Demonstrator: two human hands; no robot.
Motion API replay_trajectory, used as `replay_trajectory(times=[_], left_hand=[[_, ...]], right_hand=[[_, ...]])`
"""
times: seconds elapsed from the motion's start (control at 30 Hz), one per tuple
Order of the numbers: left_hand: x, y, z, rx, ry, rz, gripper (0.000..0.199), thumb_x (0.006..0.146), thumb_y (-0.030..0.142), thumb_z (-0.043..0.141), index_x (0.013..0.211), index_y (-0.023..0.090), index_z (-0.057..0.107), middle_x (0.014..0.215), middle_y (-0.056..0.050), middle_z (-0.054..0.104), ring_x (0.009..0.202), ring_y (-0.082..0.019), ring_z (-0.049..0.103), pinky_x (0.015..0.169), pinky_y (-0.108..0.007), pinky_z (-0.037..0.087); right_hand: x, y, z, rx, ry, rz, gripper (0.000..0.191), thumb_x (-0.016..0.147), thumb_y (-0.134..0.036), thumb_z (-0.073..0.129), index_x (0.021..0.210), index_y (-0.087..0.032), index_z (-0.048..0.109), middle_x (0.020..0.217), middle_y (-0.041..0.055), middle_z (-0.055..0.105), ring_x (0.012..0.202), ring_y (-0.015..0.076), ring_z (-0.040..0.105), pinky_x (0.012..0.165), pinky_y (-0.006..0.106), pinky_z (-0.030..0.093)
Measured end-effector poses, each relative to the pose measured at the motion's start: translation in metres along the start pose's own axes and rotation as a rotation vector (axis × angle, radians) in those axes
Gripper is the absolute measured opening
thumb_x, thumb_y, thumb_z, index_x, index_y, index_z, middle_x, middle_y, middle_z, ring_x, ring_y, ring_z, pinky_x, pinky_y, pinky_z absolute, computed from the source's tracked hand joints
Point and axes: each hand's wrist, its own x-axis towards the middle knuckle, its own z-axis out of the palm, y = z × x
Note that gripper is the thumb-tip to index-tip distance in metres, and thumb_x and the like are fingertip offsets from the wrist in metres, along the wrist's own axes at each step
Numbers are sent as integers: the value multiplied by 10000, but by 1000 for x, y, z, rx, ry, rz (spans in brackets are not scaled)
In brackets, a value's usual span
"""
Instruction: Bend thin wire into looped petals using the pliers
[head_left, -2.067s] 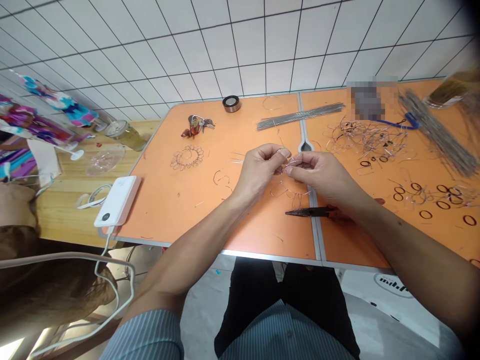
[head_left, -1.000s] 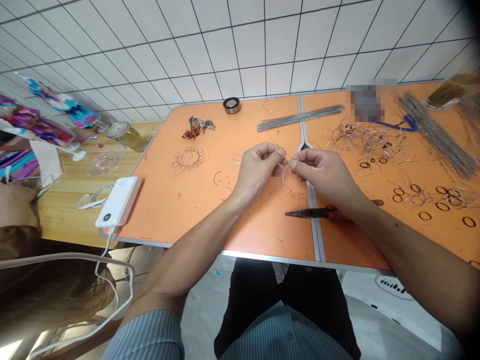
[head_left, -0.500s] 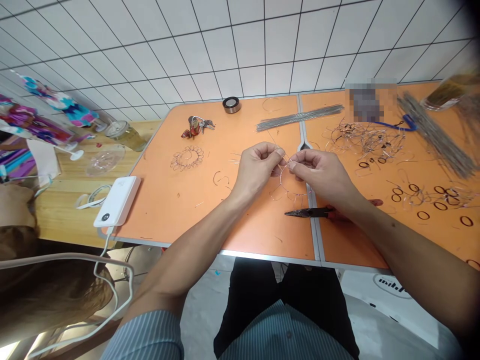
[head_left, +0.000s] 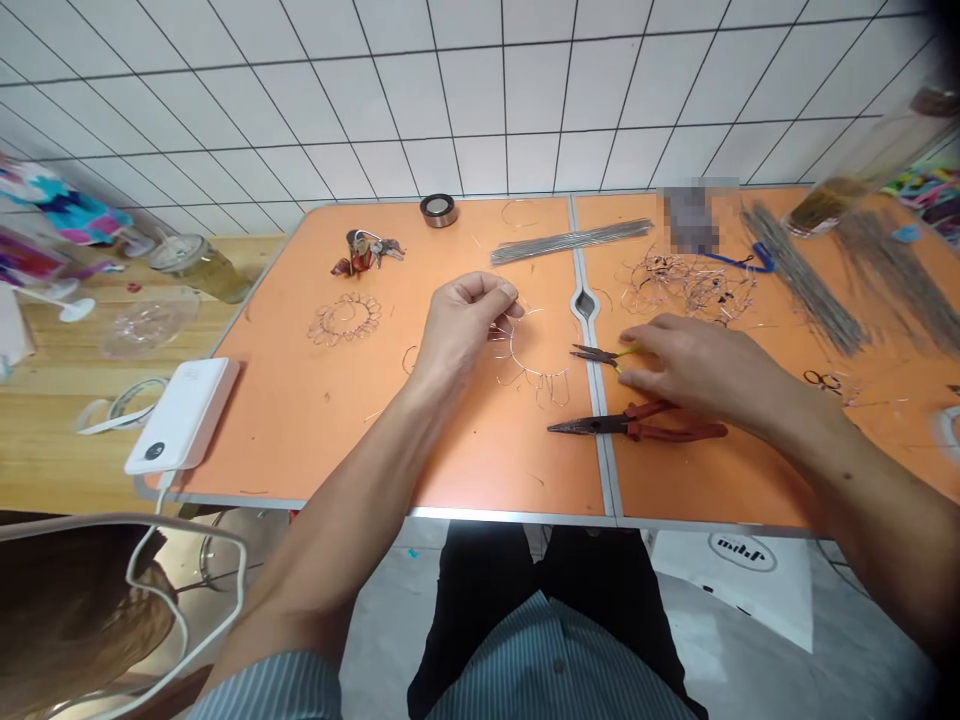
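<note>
Pinched between the fingertips of my left hand (head_left: 469, 325) is a thin wire ring with small loops (head_left: 536, 372), which hangs just above the orange table (head_left: 480, 470). My right hand (head_left: 686, 365) is closed around small yellow-handled pliers (head_left: 596, 354), their dark jaws pointing left toward the ring and slightly apart. Larger red-handled pliers (head_left: 637, 424) lie just below, across the table's seam. Left of my left hand rests another looped wire ring (head_left: 345, 320).
Keys (head_left: 367, 252), a roll of tape (head_left: 439, 209) and a bundle of straight wires (head_left: 571, 241) lie toward the wall. Tangled wire (head_left: 686, 285) and more wire bundles (head_left: 806, 280) are at the right. A white power bank (head_left: 184, 415) sits at the left edge.
My right hand has let go of the wire ring, moved right and taken hold of the yellow-handled pliers. My left hand still holds the ring. The view has shifted.
</note>
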Motion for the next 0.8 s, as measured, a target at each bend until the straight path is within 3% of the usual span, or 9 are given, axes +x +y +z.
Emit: replay_trajectory(times=[0.1,0.27,0.33,0.43,0.5,0.8], left_hand=[[1,-1,-1,-11,-14,7,185,864,315,864,771,200,752,795,-20,804,628,-90,614,614,-209,540],[3,-2,-2,-10,-60,19,201,872,349,870,791,203,756,819,-18,822,645,-87,631,621,-206,540],[3,-2,-2,-11,-77,26,200,867,351,876,801,203,758,816,-23,829,646,-90,637,622,-210,537],[4,-2,-3,-7,-102,34,201,865,356,881,811,202,763,805,-24,830,646,-92,647,621,-214,527],[4,-2,-3,-1,-116,35,205,873,360,881,813,201,767,807,-22,830,651,-90,652,623,-211,519],[3,0,-5,11,-122,19,196,870,336,888,812,197,763,793,-23,820,642,-89,637,611,-210,493]], right_hand=[[-1,3,6,-88,-109,17,446,1093,-490,582,1310,-186,825,1305,189,790,980,353,762,706,422,429],[14,14,15,8,-121,50,526,993,-601,668,1344,-234,806,1315,155,801,1004,338,743,728,386,422],[20,13,17,58,-145,46,428,966,-566,682,1228,-246,792,1192,123,812,926,306,715,709,372,398],[26,3,17,151,-216,28,122,916,-390,667,918,-269,675,917,47,762,770,240,633,667,358,358],[26,-5,15,202,-230,9,94,882,-304,648,813,-276,590,790,18,701,702,219,583,652,355,347],[14,-14,10,338,-3,155,105,945,-363,637,966,-278,696,829,42,749,769,277,670,694,365,407]])
